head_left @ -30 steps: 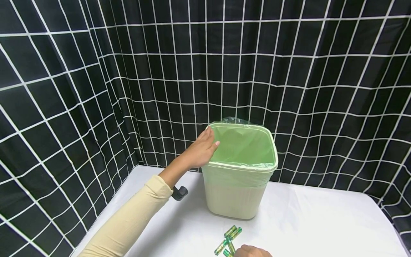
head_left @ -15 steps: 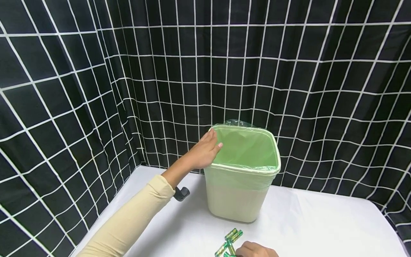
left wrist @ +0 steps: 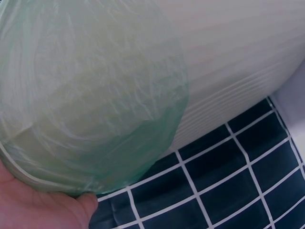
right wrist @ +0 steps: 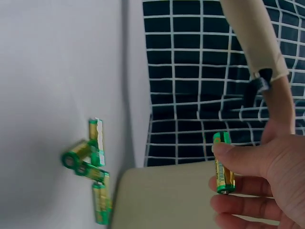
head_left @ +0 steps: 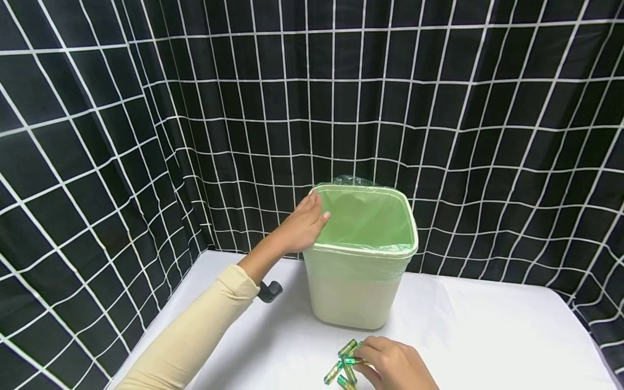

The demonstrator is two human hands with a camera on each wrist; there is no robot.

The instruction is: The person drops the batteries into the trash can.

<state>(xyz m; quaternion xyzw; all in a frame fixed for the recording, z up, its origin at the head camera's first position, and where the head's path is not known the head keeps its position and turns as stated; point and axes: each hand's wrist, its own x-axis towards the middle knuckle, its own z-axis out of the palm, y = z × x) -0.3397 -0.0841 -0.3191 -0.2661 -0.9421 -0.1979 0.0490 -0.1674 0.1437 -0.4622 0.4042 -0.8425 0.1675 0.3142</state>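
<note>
My left hand (head_left: 304, 222) rests on the left rim of a pale waste bin (head_left: 353, 298), fingers stretched along the edge and thumb over the opening. A fingertip shows against the bin's bag-covered outside in the left wrist view. A green plastic bag (head_left: 370, 216) lines the bin and folds down over its rim. Between thumb and fingers, my right hand (head_left: 397, 365) pinches one green-and-gold battery (right wrist: 224, 167). This hand is just above the white table, in front of the bin. Several more such batteries (right wrist: 100, 202) lie in a loose heap beside it.
The white-covered table (head_left: 478, 330) runs right of the bin. Black cloth with a white grid (head_left: 273, 108) hangs behind and at the left. A dark strap with a curved piece (head_left: 270, 291) sits at my left wrist.
My right hand has come up and further into view, lifting one battery from the heap. My left hand stays on the bin's rim. The head view has shifted slightly.
</note>
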